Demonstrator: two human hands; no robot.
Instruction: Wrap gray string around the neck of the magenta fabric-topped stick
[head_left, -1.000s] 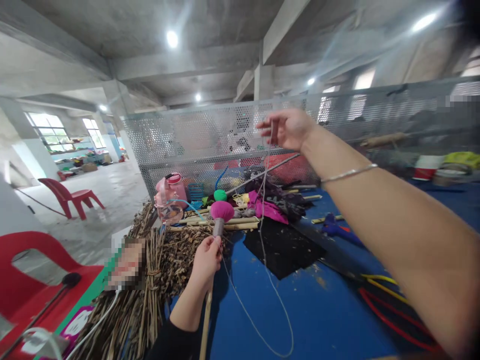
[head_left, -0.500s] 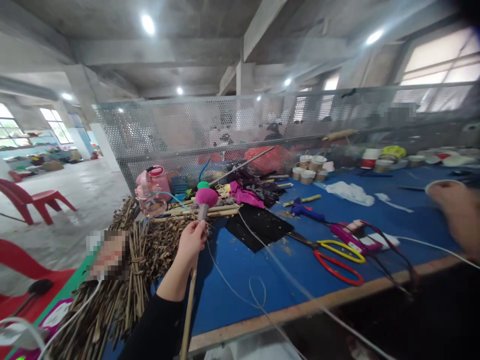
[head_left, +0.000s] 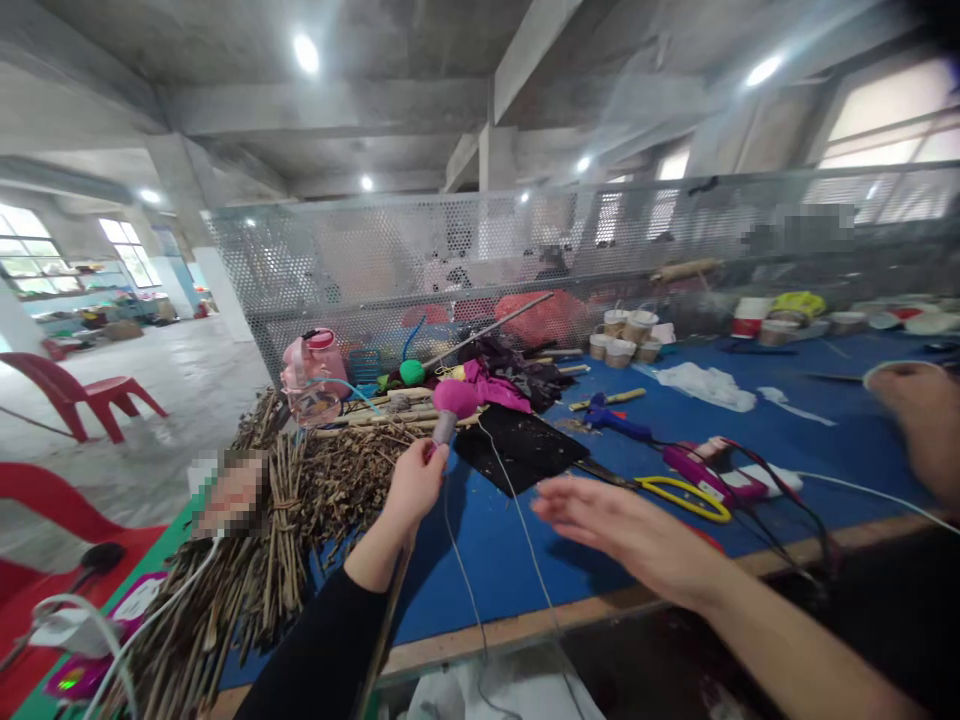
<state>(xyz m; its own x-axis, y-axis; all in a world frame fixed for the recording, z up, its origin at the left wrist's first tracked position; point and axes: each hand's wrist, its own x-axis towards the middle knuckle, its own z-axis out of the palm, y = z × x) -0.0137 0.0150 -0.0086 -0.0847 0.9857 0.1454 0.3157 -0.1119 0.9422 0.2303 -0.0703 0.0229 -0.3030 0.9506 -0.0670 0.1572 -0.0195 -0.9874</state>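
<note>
My left hand is closed round a thin stick topped by a pink ball, held upright over the blue table. A white string hangs from below the ball and trails down past the table's front edge. My right hand hovers low over the table, right of the string. Its fingers are stretched out toward the left and hold nothing, and it looks motion-blurred.
A bundle of dry twigs lies left of my left hand, with a pink jug behind it. Yellow-handled scissors, a pink glue gun and a black cloth lie on the table. Another hand is at the far right. A perforated screen backs the table.
My right hand was raised high with the string, left view, and has now come back low over the table, open. The left hand has kept its hold on the stick.
</note>
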